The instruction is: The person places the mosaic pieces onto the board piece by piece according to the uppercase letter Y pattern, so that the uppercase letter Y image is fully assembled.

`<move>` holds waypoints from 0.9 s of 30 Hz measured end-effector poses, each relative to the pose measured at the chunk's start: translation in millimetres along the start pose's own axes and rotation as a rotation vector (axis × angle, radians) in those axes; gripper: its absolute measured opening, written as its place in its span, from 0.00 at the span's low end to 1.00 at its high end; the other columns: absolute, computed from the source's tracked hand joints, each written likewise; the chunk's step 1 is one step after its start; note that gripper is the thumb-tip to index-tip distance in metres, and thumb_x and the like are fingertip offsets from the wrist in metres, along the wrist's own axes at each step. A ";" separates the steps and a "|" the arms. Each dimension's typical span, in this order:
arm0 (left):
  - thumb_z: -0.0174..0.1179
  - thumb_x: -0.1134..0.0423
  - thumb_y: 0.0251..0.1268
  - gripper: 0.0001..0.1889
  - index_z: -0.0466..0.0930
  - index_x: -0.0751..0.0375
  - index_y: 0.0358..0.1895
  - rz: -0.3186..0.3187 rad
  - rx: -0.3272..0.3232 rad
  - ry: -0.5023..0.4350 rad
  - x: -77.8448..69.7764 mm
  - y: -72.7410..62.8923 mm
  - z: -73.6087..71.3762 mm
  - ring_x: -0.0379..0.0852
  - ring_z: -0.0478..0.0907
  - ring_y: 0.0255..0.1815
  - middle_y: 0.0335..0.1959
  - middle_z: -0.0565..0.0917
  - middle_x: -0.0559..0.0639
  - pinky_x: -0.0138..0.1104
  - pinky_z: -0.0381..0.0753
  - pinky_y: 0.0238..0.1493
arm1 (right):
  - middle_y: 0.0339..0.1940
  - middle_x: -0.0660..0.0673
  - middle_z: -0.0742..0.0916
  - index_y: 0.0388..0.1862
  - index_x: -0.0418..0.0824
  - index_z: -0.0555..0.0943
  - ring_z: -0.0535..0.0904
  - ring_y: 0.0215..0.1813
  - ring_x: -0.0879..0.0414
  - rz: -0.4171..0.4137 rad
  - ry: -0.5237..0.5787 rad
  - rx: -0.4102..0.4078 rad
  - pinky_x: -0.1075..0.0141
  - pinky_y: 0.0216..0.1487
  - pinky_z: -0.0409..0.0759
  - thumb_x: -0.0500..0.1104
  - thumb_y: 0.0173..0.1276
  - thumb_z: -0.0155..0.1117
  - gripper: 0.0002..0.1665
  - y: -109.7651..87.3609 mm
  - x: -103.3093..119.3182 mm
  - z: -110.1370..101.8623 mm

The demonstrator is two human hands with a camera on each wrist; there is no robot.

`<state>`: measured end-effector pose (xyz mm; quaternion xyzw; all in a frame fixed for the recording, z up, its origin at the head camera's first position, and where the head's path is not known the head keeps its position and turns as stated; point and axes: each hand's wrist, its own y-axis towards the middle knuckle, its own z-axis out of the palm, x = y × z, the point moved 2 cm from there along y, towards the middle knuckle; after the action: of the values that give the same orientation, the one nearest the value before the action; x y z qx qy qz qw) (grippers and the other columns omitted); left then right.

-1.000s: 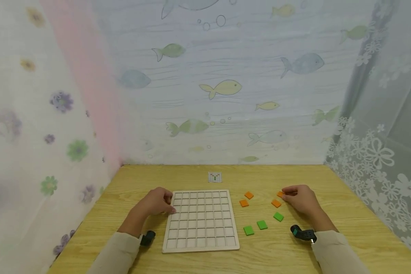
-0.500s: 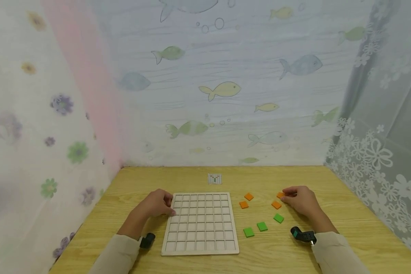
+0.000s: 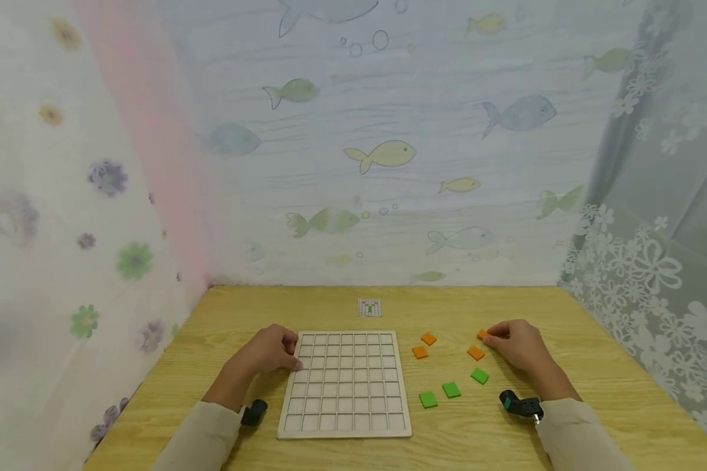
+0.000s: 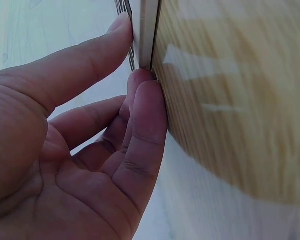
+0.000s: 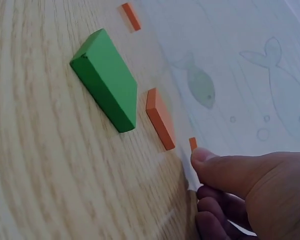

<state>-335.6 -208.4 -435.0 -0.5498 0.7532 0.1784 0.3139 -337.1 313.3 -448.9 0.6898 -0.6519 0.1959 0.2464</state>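
A pale wooden grid board with rows of square recesses lies flat in front of me. My left hand holds its left edge, thumb on the top face and fingertips against the side, as the left wrist view shows up close. Off to the right, my right hand pinches a small orange square tile between thumb and fingers, most of it hidden by them. Just below that hand lie another orange tile and a green tile.
Two orange tiles and two green tiles lie between the board and my right hand. A small printed pattern card lies beyond the board. A fish-patterned curtain stands along the far edge of the wooden table.
The head view has shifted slightly. Both hands keep their places, the left on the board's edge and the right at the same orange tile; the loose tiles have not moved.
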 end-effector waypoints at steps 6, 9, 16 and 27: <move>0.76 0.67 0.59 0.24 0.64 0.55 0.23 -0.009 -0.008 0.021 -0.5 0.8 0.6 0.43 0.60 0.23 0.22 0.64 0.47 0.35 0.61 0.27 | 0.53 0.34 0.88 0.56 0.32 0.86 0.83 0.53 0.38 -0.018 0.002 -0.003 0.45 0.53 0.81 0.46 0.76 0.67 0.20 2.6 1.1 -0.4; 0.77 0.67 0.59 0.23 0.66 0.57 0.23 -0.026 -0.012 0.013 -1.1 0.1 0.8 0.43 0.62 0.23 0.23 0.67 0.47 0.35 0.63 0.28 | 0.52 0.35 0.88 0.56 0.33 0.86 0.84 0.52 0.40 -0.025 0.016 -0.003 0.45 0.52 0.82 0.46 0.76 0.67 0.20 3.1 5.1 2.0; 0.77 0.67 0.59 0.21 0.68 0.57 0.24 -0.040 -0.006 0.006 -2.0 -1.6 0.3 0.43 0.66 0.21 0.24 0.68 0.48 0.35 0.66 0.27 | 0.52 0.36 0.88 0.57 0.32 0.85 0.84 0.52 0.42 -0.058 0.042 0.013 0.47 0.52 0.82 0.46 0.76 0.68 0.21 7.5 22.5 8.4; 0.77 0.68 0.58 0.20 0.70 0.59 0.25 -0.045 -0.006 -0.013 -1.2 1.1 -0.6 0.43 0.65 0.24 0.26 0.70 0.48 0.36 0.66 0.29 | 0.52 0.38 0.88 0.58 0.34 0.86 0.84 0.51 0.46 -0.091 0.079 0.026 0.55 0.49 0.85 0.45 0.76 0.68 0.19 19.0 41.4 24.6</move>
<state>-336.6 -207.5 -433.9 -0.5663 0.7383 0.1770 0.3209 -354.3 264.9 -442.5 0.7136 -0.6071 0.2199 0.2716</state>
